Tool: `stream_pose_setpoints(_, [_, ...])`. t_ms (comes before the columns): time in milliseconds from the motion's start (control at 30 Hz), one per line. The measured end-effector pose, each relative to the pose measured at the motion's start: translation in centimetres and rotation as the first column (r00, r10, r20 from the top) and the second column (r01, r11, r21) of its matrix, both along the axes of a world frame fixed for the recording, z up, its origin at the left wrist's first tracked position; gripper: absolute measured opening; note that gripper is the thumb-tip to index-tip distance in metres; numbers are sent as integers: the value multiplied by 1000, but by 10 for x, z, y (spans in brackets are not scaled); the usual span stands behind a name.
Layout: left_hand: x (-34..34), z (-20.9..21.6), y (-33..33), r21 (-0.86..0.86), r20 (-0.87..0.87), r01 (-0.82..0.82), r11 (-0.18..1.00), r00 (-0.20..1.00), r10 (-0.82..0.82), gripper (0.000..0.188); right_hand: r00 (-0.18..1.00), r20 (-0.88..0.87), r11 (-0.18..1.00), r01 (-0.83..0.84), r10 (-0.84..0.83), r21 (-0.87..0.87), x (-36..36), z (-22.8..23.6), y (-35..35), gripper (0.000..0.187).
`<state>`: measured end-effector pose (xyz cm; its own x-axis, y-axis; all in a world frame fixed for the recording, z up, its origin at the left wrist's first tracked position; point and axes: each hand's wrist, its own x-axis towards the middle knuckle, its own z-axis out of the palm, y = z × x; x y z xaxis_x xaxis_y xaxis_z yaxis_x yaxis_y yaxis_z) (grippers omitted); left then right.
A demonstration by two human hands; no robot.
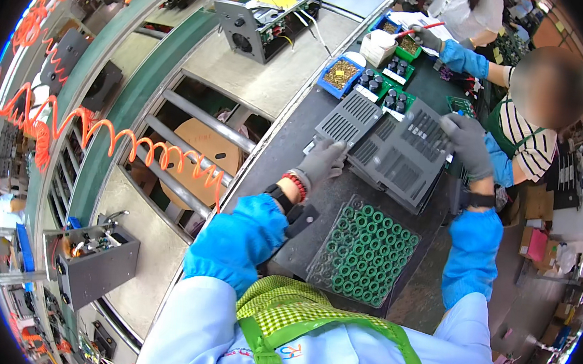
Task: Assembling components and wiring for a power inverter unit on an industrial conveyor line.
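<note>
Both my hands wear grey gloves. My left hand (322, 160) is closed on the near edge of a small grey vented metal panel (348, 120). My right hand (469, 147) has its fingers bent over the right edge of a larger dark grey slotted metal panel (403, 153). That panel lies on top of at least one similar sheet, and the small one touches its left side. Closer to my body, a clear plastic tray (327, 261) holds many green rings (376, 254), with several vacant pockets along its left side.
Blue bins (341, 76) of small brass-coloured parts and green bins (395, 101) of black cylinders stand beyond the panels. A co-worker (528, 132) at the right holds a red stick. Leftward are conveyor rollers (194, 118), a coiled orange hose (130, 140) and open equipment cases (248, 31).
</note>
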<state>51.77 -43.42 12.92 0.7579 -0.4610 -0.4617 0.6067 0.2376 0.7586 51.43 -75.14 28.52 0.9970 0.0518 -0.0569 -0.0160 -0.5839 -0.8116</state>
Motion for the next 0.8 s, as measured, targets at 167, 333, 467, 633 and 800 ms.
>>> stream_pose_setpoints(167, [-44, 91, 55, 118, 506, 292, 949, 805, -310, 66, 858, -194, 849, -505, 476, -151, -35, 69, 91, 31])
stream_pose_setpoints(333, [-127, 150, 125, 396, 455, 493, 775, 628, -632, 40, 509, -70, 481, -843, 858, -238, -70, 73, 239, 35])
stream_pose_setpoints(467, [-208, 173, 232, 282, 305, 149, 948, 923, -236, 40, 324, 283, 418, -816, 903, -399, -95, 81, 337, 52])
stream_pose_setpoints(633, [-338, 225, 411, 104, 513, -522, 847, 757, 403, 51, 507, 483, 653, -730, 714, -201, -140, 93, 443, 66])
stream_pose_setpoints(800, [-430, 257, 540, -89, 522, -798, 596, 473, 710, 48, 476, 243, 294, -794, 845, 533, -231, 73, 640, 43])
